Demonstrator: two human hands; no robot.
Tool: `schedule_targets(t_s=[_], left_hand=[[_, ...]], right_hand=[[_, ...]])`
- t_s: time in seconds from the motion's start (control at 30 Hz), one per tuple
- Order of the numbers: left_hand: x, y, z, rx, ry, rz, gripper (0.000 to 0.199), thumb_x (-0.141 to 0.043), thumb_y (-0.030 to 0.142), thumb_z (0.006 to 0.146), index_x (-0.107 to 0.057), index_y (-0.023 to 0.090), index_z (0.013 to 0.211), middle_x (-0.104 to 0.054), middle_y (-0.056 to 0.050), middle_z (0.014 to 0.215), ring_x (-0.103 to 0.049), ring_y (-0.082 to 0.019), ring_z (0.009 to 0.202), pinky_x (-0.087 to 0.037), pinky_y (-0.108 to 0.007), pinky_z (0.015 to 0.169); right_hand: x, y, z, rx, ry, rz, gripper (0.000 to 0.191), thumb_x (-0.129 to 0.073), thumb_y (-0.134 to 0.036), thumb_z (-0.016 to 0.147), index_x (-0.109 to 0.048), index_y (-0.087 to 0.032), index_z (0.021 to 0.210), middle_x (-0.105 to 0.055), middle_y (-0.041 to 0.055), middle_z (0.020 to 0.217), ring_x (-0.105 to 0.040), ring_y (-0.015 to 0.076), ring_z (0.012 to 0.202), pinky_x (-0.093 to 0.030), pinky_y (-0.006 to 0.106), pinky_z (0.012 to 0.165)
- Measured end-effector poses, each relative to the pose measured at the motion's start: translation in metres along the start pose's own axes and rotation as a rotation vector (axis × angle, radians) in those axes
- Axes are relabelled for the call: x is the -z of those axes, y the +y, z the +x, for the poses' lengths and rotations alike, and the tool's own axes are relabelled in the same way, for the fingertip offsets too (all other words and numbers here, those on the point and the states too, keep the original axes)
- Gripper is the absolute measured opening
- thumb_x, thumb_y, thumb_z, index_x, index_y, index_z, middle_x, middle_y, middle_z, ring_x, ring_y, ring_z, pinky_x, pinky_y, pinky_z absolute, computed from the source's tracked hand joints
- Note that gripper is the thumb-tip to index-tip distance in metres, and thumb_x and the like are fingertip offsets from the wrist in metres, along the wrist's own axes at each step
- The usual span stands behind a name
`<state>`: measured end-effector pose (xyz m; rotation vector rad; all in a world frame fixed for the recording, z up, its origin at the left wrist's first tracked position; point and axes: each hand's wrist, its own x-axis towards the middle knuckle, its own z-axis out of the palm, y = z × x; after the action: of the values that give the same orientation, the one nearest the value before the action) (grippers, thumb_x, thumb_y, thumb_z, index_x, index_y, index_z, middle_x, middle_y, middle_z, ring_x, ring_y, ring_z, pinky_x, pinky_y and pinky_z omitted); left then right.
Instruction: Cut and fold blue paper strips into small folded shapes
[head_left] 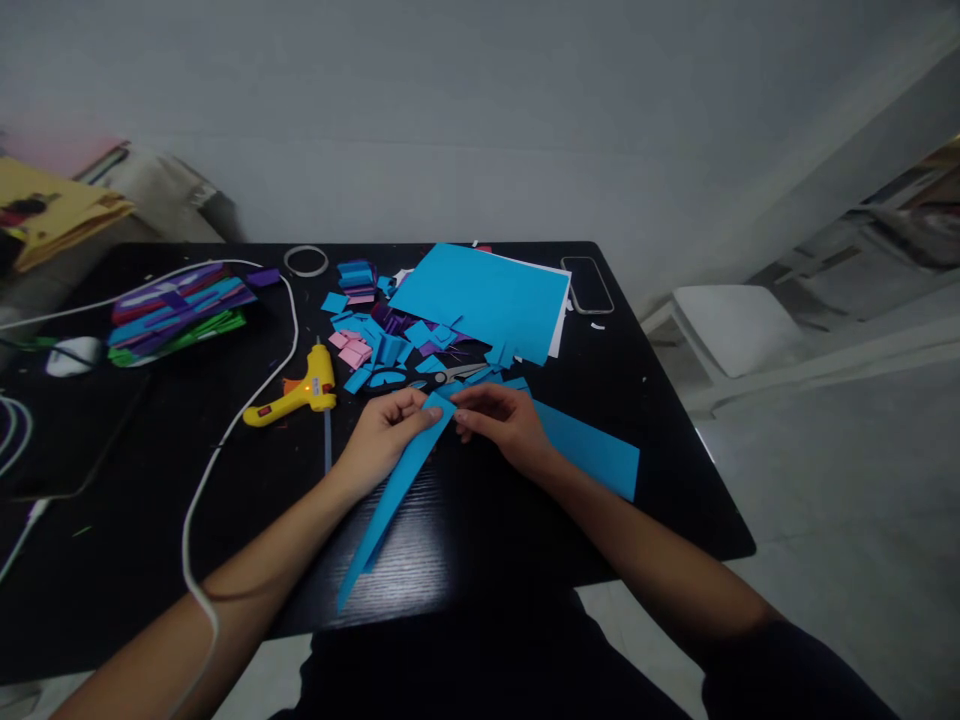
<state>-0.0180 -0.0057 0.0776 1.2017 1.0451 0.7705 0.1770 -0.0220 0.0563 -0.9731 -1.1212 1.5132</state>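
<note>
A long blue paper strip (pixel 401 478) slants down toward me over the table's front part, its lower end showing two layers. My left hand (pixel 385 430) grips its upper part, thumb on top and fingers behind. At the strip's top right edge, my right hand (pixel 504 425) has its thumb and fingers closed at the paper; the exact contact is partly hidden. Another blue paper piece (pixel 589 450) lies under the right wrist. Just beyond the hands are scissors (pixel 450 376), partly covered by small cut blue paper pieces (pixel 390 348).
A yellow glue gun (pixel 306 388) lies left of my hands. Its side of the black table (pixel 247 560) is crossed by a white cable (pixel 196 490). Blue sheets (pixel 480 295), a phone (pixel 589 285), a tape ring (pixel 306 261) and bundled coloured paper (pixel 180 310) lie farther back. A white stool (pixel 739 325) stands right.
</note>
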Motion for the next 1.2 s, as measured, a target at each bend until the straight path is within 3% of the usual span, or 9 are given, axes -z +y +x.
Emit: schedule_targets(t_s=[0.23, 0.37, 0.7, 1.03, 1.2], left_hand=[[0.0024, -0.0018, 0.0014, -0.008, -0.053, -0.024, 0.033, -0.078, 0.045, 0.081, -0.066, 0.014, 0.078, -0.064, 0.001, 0.061, -0.052, -0.008, 0.049, -0.037, -0.018, 0.048], [0.0023, -0.0010, 0.0020, 0.029, -0.110, -0.063, 0.032, -0.080, 0.044, 0.081, -0.068, 0.014, 0.081, -0.068, -0.001, 0.065, -0.060, -0.011, 0.055, -0.046, -0.019, 0.053], [0.0021, 0.0012, 0.0005, 0.139, -0.084, -0.172, 0.033, -0.084, 0.043, 0.075, -0.069, 0.014, 0.080, -0.069, -0.001, 0.065, -0.064, -0.012, 0.054, -0.053, -0.020, 0.053], [0.0027, -0.0012, 0.0020, 0.116, -0.095, -0.174, 0.031, -0.085, 0.041, 0.075, -0.069, 0.014, 0.078, -0.069, -0.001, 0.065, -0.063, -0.012, 0.055, -0.051, -0.021, 0.055], [0.0035, -0.0034, 0.0016, 0.079, -0.060, -0.143, 0.029, -0.084, 0.039, 0.075, -0.071, 0.014, 0.079, -0.065, 0.001, 0.065, -0.056, -0.009, 0.054, -0.042, -0.018, 0.053]], right_hand=[[0.0005, 0.0034, -0.0011, 0.015, -0.003, -0.012, 0.025, -0.087, -0.037, 0.074, -0.078, -0.024, 0.093, -0.074, 0.0000, 0.077, -0.069, 0.0165, 0.070, -0.060, 0.034, 0.069], [0.0001, 0.0041, -0.0016, 0.012, -0.019, -0.027, 0.024, -0.087, -0.036, 0.075, -0.079, -0.024, 0.093, -0.074, -0.0002, 0.078, -0.070, 0.0165, 0.071, -0.060, 0.034, 0.071], [-0.0011, 0.0045, -0.0010, 0.006, -0.047, 0.008, 0.032, -0.089, -0.038, 0.072, -0.078, -0.025, 0.099, -0.076, 0.0007, 0.084, -0.071, 0.0170, 0.076, -0.060, 0.033, 0.071], [-0.0019, 0.0016, -0.0007, 0.001, -0.005, -0.051, 0.030, -0.090, -0.043, 0.069, -0.081, -0.024, 0.091, -0.077, 0.0004, 0.080, -0.070, 0.0166, 0.070, -0.060, 0.033, 0.070], [-0.0012, 0.0026, -0.0006, 0.036, 0.002, -0.062, 0.024, -0.091, -0.040, 0.070, -0.082, -0.027, 0.088, -0.076, 0.0004, 0.082, -0.068, 0.0157, 0.069, -0.059, 0.034, 0.071]])
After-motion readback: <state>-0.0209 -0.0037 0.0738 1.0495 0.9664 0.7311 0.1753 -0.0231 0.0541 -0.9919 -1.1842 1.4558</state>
